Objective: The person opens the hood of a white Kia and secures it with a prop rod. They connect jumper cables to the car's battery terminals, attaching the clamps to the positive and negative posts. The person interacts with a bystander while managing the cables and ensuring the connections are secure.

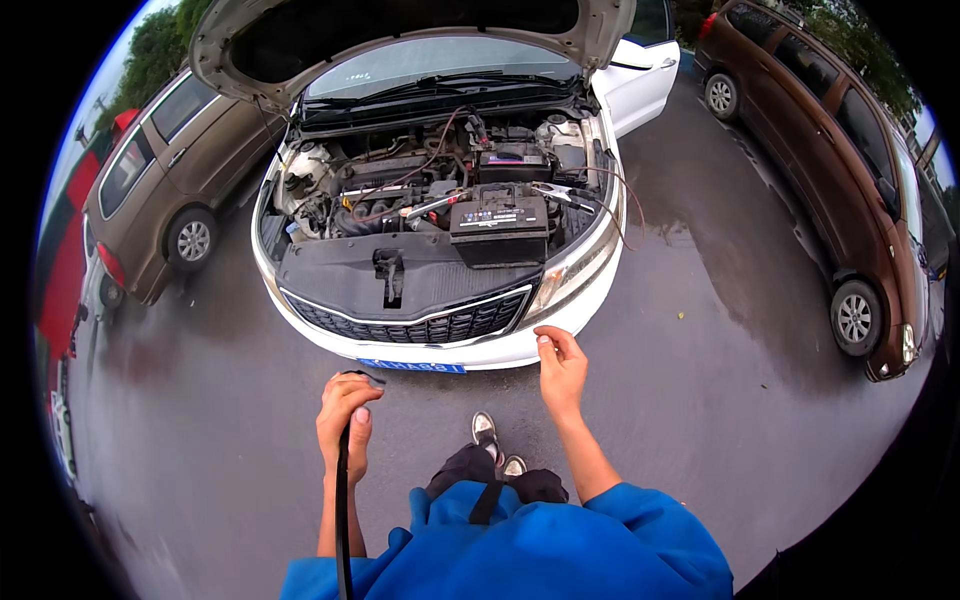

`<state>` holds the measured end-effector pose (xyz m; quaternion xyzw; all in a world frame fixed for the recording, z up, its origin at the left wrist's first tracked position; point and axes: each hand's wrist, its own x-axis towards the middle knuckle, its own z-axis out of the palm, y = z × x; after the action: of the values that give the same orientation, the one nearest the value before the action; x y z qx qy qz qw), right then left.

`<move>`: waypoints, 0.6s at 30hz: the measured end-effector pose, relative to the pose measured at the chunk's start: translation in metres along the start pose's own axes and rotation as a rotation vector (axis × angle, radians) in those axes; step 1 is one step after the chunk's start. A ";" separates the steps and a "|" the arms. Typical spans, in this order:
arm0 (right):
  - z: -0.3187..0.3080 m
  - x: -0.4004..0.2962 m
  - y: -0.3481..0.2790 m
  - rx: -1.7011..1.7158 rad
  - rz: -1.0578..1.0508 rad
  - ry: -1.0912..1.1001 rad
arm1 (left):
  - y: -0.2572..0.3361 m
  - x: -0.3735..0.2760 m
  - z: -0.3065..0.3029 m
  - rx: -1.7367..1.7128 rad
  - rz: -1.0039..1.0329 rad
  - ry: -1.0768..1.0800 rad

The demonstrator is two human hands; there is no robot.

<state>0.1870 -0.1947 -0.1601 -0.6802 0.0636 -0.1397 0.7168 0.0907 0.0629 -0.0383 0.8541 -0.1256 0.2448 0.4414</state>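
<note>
My left hand (345,420), raised before the bumper, is closed around a black strap (343,510) that hangs down past my forearm. Near the headlight (574,277), my right hand (562,367) is raised with its fingers curled and nothing visible in it. A loose car battery (499,225) rests at the front edge of the engine bay, with a jumper-cable clamp (435,205) at its left and another clamp (562,196) at its right. Behind it sits a second battery (514,161), with a red-marked clamp (478,127) by it. Thin reddish-brown cables loop over the engine.
The white car's hood (405,37) stands raised, and a front door (645,82) is open. A tan van (157,172) is parked at left, a brown van (817,150) at right. Wet pavement (675,420) surrounds my shoes (485,429).
</note>
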 end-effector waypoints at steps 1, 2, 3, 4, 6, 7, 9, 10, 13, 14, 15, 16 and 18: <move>-0.001 0.014 0.012 -0.022 0.007 0.018 | -0.012 0.007 0.005 -0.008 -0.023 0.025; -0.005 0.028 0.021 -0.050 0.013 0.047 | -0.022 0.017 0.012 -0.029 -0.022 0.016; -0.009 0.041 0.029 -0.078 0.019 0.078 | -0.031 0.028 0.018 -0.051 -0.019 0.007; -0.007 0.052 0.030 -0.092 0.033 0.085 | -0.040 0.040 0.020 -0.062 -0.015 0.003; -0.006 0.080 0.038 -0.166 0.024 0.086 | -0.054 0.062 0.032 -0.100 -0.030 0.045; -0.004 0.094 0.040 -0.206 0.019 0.086 | -0.059 0.073 0.040 -0.123 -0.039 0.069; 0.002 0.119 0.041 -0.260 0.039 0.084 | -0.070 0.105 0.056 -0.126 -0.006 0.109; 0.004 0.133 0.042 -0.290 0.040 0.083 | -0.077 0.121 0.062 -0.140 0.011 0.108; 0.005 0.178 0.054 -0.525 -0.075 0.061 | -0.096 0.158 0.075 -0.134 0.075 0.075; 0.004 0.193 0.058 -0.627 -0.133 0.050 | -0.096 0.173 0.076 -0.125 0.102 0.041; 0.005 0.203 0.056 -0.688 -0.192 0.051 | -0.095 0.185 0.077 -0.118 0.124 -0.007; 0.008 0.215 0.051 -0.749 -0.252 0.051 | -0.092 0.194 0.080 -0.132 0.117 0.012; 0.008 0.237 0.050 -0.847 -0.304 -0.001 | -0.090 0.203 0.080 -0.159 0.132 -0.024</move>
<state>0.4208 -0.2532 -0.1853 -0.9154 0.0143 -0.2046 0.3463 0.3267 0.0501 -0.0325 0.8092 -0.2061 0.2523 0.4889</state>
